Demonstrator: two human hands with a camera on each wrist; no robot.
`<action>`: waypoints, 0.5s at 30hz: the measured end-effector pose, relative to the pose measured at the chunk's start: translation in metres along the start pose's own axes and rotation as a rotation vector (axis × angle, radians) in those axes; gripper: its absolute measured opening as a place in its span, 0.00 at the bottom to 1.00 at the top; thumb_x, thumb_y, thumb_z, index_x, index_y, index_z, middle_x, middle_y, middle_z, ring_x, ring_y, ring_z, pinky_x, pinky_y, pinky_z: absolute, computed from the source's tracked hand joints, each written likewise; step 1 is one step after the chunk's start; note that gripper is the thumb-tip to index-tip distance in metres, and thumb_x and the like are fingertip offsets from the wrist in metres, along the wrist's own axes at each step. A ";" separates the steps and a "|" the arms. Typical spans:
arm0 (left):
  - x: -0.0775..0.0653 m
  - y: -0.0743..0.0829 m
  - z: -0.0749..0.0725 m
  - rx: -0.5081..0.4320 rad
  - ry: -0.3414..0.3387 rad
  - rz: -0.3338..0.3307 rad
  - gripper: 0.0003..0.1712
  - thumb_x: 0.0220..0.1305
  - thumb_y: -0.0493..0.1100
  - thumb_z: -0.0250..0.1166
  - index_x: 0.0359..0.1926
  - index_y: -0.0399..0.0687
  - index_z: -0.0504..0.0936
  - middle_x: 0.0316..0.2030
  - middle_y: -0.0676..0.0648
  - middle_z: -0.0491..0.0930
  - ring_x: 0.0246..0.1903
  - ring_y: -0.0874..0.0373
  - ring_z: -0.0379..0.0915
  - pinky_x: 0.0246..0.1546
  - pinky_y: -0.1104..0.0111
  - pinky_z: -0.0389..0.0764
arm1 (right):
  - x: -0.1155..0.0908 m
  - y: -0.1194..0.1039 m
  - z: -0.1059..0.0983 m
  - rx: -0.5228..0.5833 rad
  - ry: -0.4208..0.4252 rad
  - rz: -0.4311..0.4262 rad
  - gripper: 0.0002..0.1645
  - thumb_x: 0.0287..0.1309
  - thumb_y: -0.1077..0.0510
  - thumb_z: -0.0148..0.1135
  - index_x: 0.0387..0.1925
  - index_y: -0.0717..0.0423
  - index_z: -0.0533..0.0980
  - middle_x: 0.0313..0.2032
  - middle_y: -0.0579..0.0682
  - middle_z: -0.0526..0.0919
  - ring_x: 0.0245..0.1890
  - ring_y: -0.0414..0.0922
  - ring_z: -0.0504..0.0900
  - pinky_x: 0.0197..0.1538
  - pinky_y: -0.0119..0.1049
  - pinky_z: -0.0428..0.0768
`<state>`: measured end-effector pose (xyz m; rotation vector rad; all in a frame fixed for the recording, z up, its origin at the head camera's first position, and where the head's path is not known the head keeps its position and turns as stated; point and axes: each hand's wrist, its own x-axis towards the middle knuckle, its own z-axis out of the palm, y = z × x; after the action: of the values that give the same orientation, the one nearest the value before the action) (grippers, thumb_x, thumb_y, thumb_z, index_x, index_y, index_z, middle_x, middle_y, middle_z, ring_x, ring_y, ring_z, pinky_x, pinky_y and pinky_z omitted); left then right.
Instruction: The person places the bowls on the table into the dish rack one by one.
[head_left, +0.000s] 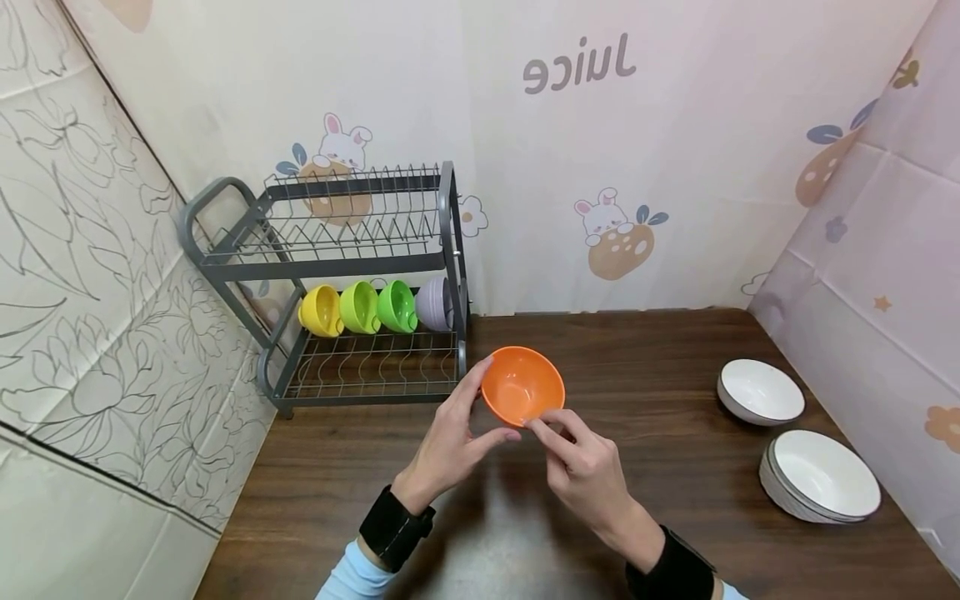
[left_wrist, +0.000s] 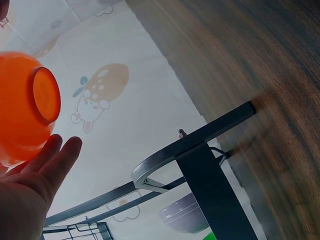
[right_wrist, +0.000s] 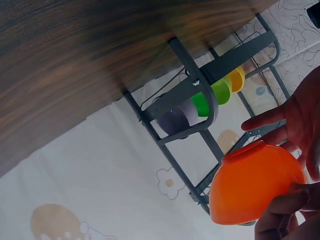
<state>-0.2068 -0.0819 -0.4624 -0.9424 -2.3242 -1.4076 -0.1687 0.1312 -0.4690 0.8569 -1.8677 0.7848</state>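
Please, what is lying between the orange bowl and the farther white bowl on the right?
In the head view, only bare brown tabletop shows between the orange bowl and that white bowl.

The person wears light-blue sleeves. In the head view, the left sleeve shows at seven o'clock, with soft folds in the cloth; of the right sleeve, only a small piece is seen, between four and five o'clock. The left wristband is wide and black, also at seven o'clock, and has a small dark block on its three o'clock side. The right wristband, at five o'clock, is equally black and wide. The left hand and the right hand are bare.
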 end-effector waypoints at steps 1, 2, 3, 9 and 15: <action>0.000 0.000 0.000 0.005 0.002 -0.001 0.61 0.56 0.46 0.81 0.83 0.54 0.54 0.79 0.50 0.61 0.71 0.54 0.67 0.68 0.62 0.71 | 0.000 0.000 0.000 0.000 0.001 -0.004 0.20 0.74 0.65 0.48 0.43 0.59 0.88 0.39 0.53 0.82 0.19 0.38 0.69 0.20 0.24 0.69; -0.001 0.000 0.000 0.010 0.006 0.002 0.61 0.56 0.46 0.81 0.83 0.54 0.55 0.79 0.50 0.61 0.72 0.54 0.66 0.68 0.62 0.71 | 0.000 0.000 0.001 0.001 0.001 -0.008 0.20 0.75 0.65 0.48 0.42 0.59 0.88 0.39 0.53 0.82 0.19 0.38 0.69 0.20 0.24 0.69; -0.001 0.000 0.000 0.016 0.011 0.008 0.61 0.56 0.46 0.81 0.83 0.54 0.55 0.79 0.50 0.60 0.72 0.54 0.66 0.68 0.62 0.70 | 0.000 -0.001 0.001 0.003 0.003 -0.011 0.20 0.75 0.64 0.48 0.43 0.59 0.88 0.39 0.53 0.82 0.20 0.38 0.69 0.20 0.24 0.70; -0.002 0.000 -0.001 0.032 0.043 0.035 0.59 0.54 0.45 0.82 0.82 0.53 0.59 0.80 0.49 0.59 0.74 0.52 0.63 0.68 0.62 0.70 | 0.000 -0.003 0.003 0.021 -0.009 -0.012 0.19 0.77 0.63 0.49 0.43 0.60 0.88 0.39 0.53 0.82 0.19 0.39 0.70 0.21 0.24 0.70; -0.001 0.001 -0.003 0.030 0.052 0.041 0.59 0.52 0.45 0.83 0.81 0.53 0.61 0.81 0.48 0.57 0.75 0.52 0.62 0.67 0.62 0.71 | 0.000 -0.003 0.005 0.021 -0.021 -0.021 0.19 0.77 0.62 0.49 0.44 0.59 0.87 0.39 0.52 0.82 0.20 0.39 0.70 0.21 0.24 0.72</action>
<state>-0.2057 -0.0844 -0.4605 -0.9285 -2.2694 -1.3608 -0.1687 0.1258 -0.4701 0.9000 -1.8692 0.7864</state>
